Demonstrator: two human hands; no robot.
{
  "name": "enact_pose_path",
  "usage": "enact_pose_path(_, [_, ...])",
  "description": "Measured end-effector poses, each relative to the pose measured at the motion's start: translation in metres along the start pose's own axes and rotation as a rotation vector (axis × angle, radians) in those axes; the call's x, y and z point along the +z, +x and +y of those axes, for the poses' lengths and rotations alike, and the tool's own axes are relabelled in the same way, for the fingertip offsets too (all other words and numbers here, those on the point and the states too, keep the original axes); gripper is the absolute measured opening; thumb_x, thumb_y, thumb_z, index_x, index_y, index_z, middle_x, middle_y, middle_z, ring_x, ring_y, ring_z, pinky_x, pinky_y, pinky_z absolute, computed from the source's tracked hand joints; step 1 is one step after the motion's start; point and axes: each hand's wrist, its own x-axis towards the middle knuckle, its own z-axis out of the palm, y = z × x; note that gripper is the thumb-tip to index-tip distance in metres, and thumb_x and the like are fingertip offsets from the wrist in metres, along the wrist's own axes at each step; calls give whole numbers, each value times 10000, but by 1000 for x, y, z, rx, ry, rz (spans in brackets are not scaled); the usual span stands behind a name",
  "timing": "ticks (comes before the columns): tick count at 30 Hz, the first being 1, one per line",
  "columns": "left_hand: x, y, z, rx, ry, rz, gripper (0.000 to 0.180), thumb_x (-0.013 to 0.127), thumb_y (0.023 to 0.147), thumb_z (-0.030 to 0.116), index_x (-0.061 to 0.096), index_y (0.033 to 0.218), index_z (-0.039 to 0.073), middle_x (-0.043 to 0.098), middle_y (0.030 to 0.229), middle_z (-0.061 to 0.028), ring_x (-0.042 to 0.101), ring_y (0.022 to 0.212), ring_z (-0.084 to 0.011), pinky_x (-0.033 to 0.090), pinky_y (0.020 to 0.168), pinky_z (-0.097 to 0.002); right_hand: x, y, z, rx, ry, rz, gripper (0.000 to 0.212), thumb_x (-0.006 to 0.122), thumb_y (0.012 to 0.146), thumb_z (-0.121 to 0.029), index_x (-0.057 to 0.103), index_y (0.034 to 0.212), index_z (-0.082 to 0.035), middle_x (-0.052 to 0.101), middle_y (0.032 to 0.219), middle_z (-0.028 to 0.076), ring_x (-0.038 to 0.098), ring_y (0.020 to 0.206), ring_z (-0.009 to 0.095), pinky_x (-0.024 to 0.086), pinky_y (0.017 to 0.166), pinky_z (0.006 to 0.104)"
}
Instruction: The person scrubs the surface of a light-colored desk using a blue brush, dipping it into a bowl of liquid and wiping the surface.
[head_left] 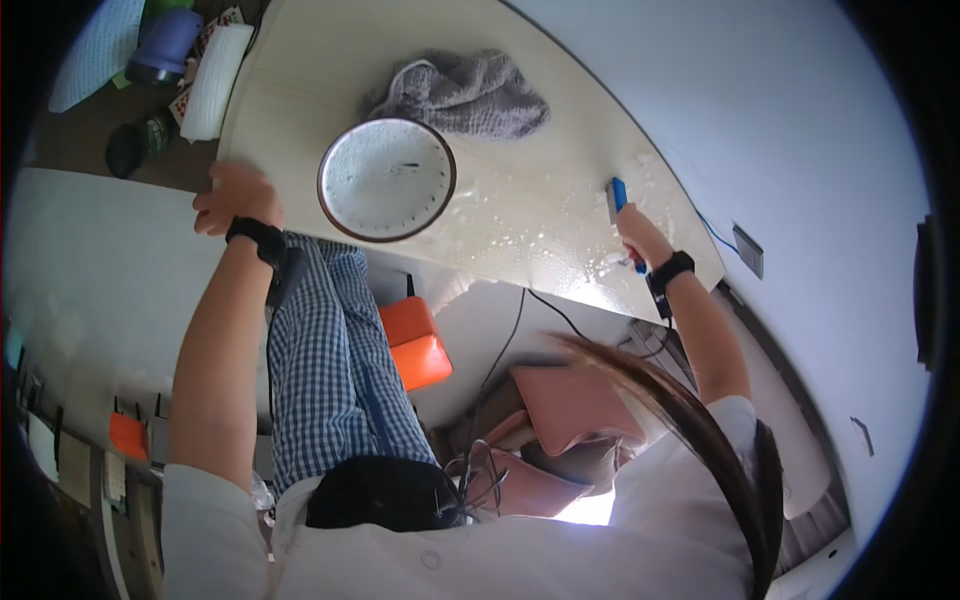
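Observation:
My right hand (640, 232) is closed around a blue brush (619, 190) with a pale strip along one side, held against the wet right end of a cream tabletop (300, 60). Drops and suds spread around it. At the table's left corner, my left hand (238, 195) rests by the edge with its fingers loosely apart, holding nothing. To the right of that hand stands a round white basin (385, 180) with a dark rim, close to the near edge. Behind the basin lies a crumpled grey towel (470, 95).
On a brown surface at upper left are a white roll (216, 82), a purple cup (167, 45) and a dark-lidded jar (140, 143). A pale wall (800, 160) bounds the right. Below the table are an orange seat (418, 345), a pink chair (570, 410) and loose black cables.

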Motion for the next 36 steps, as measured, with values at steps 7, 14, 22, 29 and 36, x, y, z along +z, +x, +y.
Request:
enact_pose_path(7, [12,2,1,-7,-69,77,311,428,769,250,404,1038,98,351,1044,-232,357,929,-378,363,758,-417,-11,66,55,-281,708,-142,429,293,802,-378,373,480,-105,361,363,45,336,266,169,245,290,284])
enact_pose_path(14, [55,25,6,-301,-456,230,404,433,714,339,409,1020,76,373,1061,-165,410,964,-318,389,746,-387,36,17,22,-205,800,2,553,175,787,-501,357,457,-97,350,356,43,364,286,180,278,304,307])
enact_pose_path(22, [59,49,-36,-155,-1055,-241,522,374,743,456,370,1121,95,462,1078,-47,482,907,-199,413,713,-346,59,-47,8,-481,1604,-302,465,233,814,-482,354,598,-88,269,377,-22,259,259,98,227,260,226])
enact_pose_path(29, [-81,-23,-128,191,-1281,-618,498,462,700,417,352,1083,118,376,976,-6,451,758,-144,357,677,-302,68,-119,66,-599,1773,-153,482,379,776,-501,466,671,-39,367,430,13,346,316,101,296,301,233])
enact_pose_path(36, [-204,-23,-242,312,-1309,-643,201,459,655,295,369,564,139,393,549,-1,434,545,-141,370,491,-264,77,-169,86,-656,1766,59,421,524,673,-429,467,528,-38,452,452,60,437,371,148,350,359,286])
